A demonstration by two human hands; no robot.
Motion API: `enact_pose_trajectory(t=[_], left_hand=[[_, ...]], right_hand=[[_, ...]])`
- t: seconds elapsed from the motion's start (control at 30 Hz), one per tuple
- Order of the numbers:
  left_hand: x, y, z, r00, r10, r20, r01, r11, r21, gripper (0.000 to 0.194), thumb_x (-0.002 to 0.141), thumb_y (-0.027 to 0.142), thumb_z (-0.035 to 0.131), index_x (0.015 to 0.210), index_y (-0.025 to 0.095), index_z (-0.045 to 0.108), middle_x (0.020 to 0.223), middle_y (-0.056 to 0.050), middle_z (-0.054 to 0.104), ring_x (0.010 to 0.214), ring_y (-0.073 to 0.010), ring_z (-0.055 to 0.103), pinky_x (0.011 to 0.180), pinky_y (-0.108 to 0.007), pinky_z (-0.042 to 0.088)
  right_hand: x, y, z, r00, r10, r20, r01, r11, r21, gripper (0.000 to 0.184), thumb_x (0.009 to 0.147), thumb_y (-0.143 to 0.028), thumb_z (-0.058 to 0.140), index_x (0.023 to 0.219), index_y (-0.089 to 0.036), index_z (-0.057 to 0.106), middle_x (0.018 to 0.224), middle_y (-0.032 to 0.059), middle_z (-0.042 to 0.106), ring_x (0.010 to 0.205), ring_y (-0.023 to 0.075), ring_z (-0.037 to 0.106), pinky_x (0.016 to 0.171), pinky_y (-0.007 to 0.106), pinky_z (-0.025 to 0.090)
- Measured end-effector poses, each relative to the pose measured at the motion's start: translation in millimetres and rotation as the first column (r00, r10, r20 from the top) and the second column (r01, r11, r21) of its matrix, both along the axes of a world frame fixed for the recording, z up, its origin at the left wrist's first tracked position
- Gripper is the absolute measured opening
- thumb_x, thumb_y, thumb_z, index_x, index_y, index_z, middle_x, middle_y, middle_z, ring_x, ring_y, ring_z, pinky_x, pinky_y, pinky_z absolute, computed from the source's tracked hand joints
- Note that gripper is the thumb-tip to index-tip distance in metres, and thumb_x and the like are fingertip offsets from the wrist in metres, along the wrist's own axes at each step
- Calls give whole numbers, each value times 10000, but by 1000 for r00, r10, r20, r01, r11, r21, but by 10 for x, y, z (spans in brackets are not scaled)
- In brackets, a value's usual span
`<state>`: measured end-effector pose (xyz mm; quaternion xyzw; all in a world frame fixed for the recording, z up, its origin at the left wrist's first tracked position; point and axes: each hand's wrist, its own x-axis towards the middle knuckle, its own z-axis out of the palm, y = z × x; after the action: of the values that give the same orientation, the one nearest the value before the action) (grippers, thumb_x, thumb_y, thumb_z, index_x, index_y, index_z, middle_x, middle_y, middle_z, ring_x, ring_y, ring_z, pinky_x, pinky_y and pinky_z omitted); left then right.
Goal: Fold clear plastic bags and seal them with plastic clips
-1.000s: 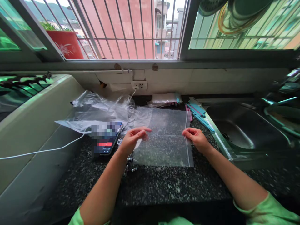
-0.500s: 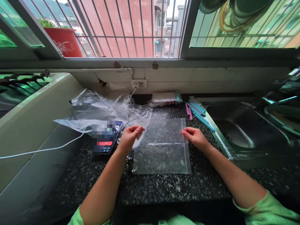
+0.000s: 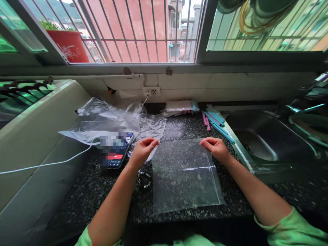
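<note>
A clear plastic bag lies spread over the dark speckled counter, with a crease across its middle and a seam strip down its right side. My left hand pinches its far left corner between thumb and fingers. At the far right corner, my right hand grips the edge in the same way. Just left of my left hand rests a phone with a lit screen, partly blurred. Small shiny bits are on the counter beside the bag's left edge; their kind is unclear.
Crumpled clear plastic covers the back left, with a white cable beside it. A stack of packaged sheets lies by the wall. Blue strips and pink strips sit against the steel sink.
The bag has slid nearer to me and slightly right. My left fingers have closed on its far left corner, and my right hand has shifted a little right, to the other corner.
</note>
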<state>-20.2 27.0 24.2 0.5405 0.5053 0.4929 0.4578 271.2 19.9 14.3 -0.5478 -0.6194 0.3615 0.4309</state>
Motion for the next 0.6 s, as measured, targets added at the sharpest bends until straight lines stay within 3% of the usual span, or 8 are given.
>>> enact_pose_trajectory(t=[0.13,0.23,0.3,0.4,0.5,0.6], left_hand=[[11,-14,7,974,98,-202,-46,968,248,220,681,385,620,618,177,653,571,-16,563,569,-136,480,562,-250,376],[113,-83,-18,866,171,-470,75,884,461,220,680,356,647,841,209,677,844,-66,633,845,-214,529,791,-332,387],[212,-140,-61,788,115,-605,230,856,463,308,662,357,671,939,224,659,889,-70,638,882,-230,524,832,-358,367],[314,-194,-129,715,-38,-698,396,845,359,149,722,316,617,823,219,668,705,-45,617,709,-190,521,698,-308,382],[304,-187,-143,746,-23,-666,352,863,364,155,775,257,544,662,213,640,630,-35,572,639,-167,489,625,-275,355],[235,-152,-108,794,70,-603,250,867,431,159,778,264,543,655,212,630,641,-33,563,644,-163,485,636,-273,352]], right_hand=[[-4,16,-24,999,-42,-5,42,998,39,303,683,-480,587,666,-187,662,652,22,632,608,144,536,584,269,426],[-68,-8,-53,999,48,-9,-48,999,26,303,664,-479,614,666,-181,668,659,25,644,620,150,555,612,283,445],[-138,-42,-65,992,126,-29,-125,992,17,298,678,-469,612,671,-177,670,670,26,651,634,150,566,637,289,454],[-212,-83,-50,979,196,-57,-195,981,10,286,700,-454,600,687,-177,667,716,32,661,683,152,581,680,292,458],[-189,-85,-4,969,248,-20,-249,965,-85,288,662,-443,636,730,-165,663,701,26,650,641,137,563,623,269,446],[-122,-71,25,928,369,39,-347,900,-263,280,642,-411,648,727,-144,652,623,5,611,556,108,512,534,236,395]])
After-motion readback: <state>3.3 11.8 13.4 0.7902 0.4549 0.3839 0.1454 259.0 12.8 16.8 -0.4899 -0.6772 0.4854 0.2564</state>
